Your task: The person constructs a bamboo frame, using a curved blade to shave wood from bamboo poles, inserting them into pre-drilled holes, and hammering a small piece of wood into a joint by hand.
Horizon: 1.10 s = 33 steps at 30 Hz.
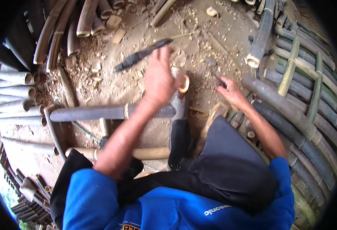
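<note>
My left hand, blurred by motion, is raised with its fingers stretched out. Its thumb side lies at the pale cut end of a piece of bamboo, and I see nothing gripped in it. To the right, my right hand is closed on a thin, dark, knife-like tool, mostly smeared or hidden by the fingers. Below my left hand stands a grey bamboo length between my legs. A long dark tool with a wrapped end lies on the ground beyond my left hand.
A dark bamboo pole crosses under my left forearm, with a pale pole nearer my body. Bamboo poles crowd the right side. Cut tubes are stacked at the left. Chips and shavings litter the ground.
</note>
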{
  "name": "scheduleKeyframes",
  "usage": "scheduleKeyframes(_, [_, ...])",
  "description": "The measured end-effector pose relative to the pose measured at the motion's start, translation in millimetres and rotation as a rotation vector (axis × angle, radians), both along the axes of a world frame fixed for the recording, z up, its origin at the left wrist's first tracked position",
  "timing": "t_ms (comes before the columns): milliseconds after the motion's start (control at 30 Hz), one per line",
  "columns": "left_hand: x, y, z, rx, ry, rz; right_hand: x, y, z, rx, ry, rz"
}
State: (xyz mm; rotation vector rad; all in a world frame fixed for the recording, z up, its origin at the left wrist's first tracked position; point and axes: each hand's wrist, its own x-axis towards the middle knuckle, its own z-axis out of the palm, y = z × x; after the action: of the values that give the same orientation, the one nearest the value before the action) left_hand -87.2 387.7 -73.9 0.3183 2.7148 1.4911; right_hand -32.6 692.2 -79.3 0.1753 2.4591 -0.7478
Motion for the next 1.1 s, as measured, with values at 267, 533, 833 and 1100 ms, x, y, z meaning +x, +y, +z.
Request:
scheduleKeyframes(267, [84.9, -119.0, -93.7, -0.66, -0.253, -0.698, 1.4, -38.8, -29.1, 0.085, -0.069, 0.044])
scheduleKeyframes(533, [86.2, -104.4, -90.7, -0.691, -0.264, -0.634, 43.2, -31.2, -89.3, 0.218, 0.198, 0.084])
scheduleKeyframes(833, [110.4, -108.1, -56.1, -0.656, -0.22, -0.471, 129.8, -8.3, 68.4, -0.304, -0.391, 0.097])
scheduleKeyframes(1100, [224.4, -56.6, 39.0, 0.128, -0.528, -0.935, 255.4, -116.5, 180.2, -1.329, -0.396, -0.515])
